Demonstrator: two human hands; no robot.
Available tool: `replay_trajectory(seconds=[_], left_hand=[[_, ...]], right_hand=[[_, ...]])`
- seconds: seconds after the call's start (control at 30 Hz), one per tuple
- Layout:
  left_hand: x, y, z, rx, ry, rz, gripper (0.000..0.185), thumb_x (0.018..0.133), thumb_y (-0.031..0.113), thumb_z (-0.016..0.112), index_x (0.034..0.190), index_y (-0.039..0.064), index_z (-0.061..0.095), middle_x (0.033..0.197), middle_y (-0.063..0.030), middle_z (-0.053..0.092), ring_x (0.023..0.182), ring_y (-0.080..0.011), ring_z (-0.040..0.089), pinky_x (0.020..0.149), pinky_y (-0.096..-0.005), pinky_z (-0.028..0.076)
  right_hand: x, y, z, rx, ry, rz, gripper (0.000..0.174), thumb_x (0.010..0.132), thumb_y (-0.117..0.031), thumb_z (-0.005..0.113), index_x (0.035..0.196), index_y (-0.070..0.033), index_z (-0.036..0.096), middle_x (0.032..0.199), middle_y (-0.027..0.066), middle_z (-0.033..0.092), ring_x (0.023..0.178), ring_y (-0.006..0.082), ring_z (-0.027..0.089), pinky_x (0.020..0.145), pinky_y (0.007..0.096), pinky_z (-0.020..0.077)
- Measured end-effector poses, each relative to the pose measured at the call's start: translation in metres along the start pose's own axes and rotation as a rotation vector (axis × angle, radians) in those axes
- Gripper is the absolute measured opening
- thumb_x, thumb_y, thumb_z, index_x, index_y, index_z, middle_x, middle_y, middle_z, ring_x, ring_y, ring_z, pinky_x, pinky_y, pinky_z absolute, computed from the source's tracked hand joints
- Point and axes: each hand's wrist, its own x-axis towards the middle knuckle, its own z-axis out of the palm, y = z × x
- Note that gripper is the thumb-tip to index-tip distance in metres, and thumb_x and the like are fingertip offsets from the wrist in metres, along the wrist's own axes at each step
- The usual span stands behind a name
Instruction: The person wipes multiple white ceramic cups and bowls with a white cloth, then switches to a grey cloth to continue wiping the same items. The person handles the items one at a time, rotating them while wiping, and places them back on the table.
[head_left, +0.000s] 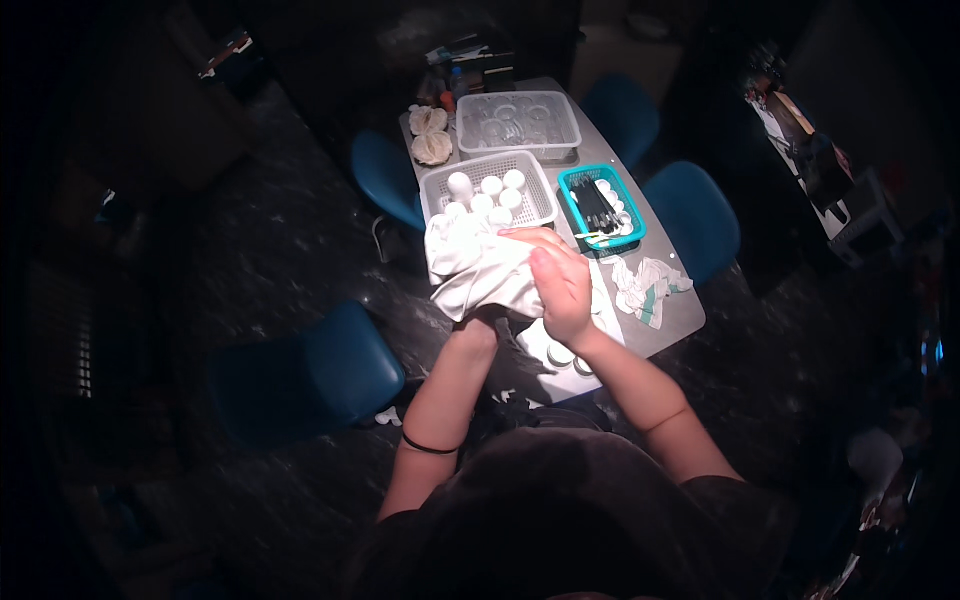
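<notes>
A bunched white cloth (487, 266) is held up in front of me, above the near part of the table. My right hand (562, 281) grips its right side, thumb on top and fingers reaching over the folds. Beneath the cloth is my left hand (480, 330); only the wrist area shows, and its fingers are covered. Whether something lies wrapped inside the folds cannot be seen. Just beyond the cloth, a white plastic basket (544, 176) contains several white rounded vessels (492, 186). Under my right wrist, white round pieces (560, 354) rest on a white cloth spread over the tabletop.
A teal basket (639, 217) holds black-handled utensils (592, 204) and small white round items. Behind stands a translucent bin (517, 150) of clear glasses. A crumpled green-striped cloth (649, 289) lies at the right. Stacked fluted papers (432, 148) sit far left. Blue chairs (352, 367) surround the table.
</notes>
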Motion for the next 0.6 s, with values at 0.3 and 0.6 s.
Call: replay_trajectory(seconds=[0.3,0.6], left_hand=[[-0.022,-0.023,-0.05,1.083,-0.034,0.205,0.053,0.087,0.029,0.055,0.129,-0.002,0.049,0.121,-0.0227,0.055,0.112,-0.0351,0.054,0.095,-0.0439,0.044],[-0.029,0.001,0.029,1.387,-0.112,0.418,0.043,0.087,0.017,0.052,0.127,0.0,0.051,0.12,-0.0213,0.054,0.109,-0.0389,0.053,0.092,-0.0445,0.043]], right_hand=[[-0.043,-0.024,0.027,0.998,0.469,0.74,0.049,0.103,-0.037,0.037,0.138,-0.003,0.042,0.134,0.0089,0.051,0.12,0.0163,0.051,0.102,0.0327,0.0403],[-0.009,-0.02,-0.02,0.475,-0.05,0.584,0.043,0.093,-0.031,0.062,0.122,-0.002,0.049,0.109,0.0052,0.058,0.103,0.0106,0.053,0.091,0.0276,0.0429]])
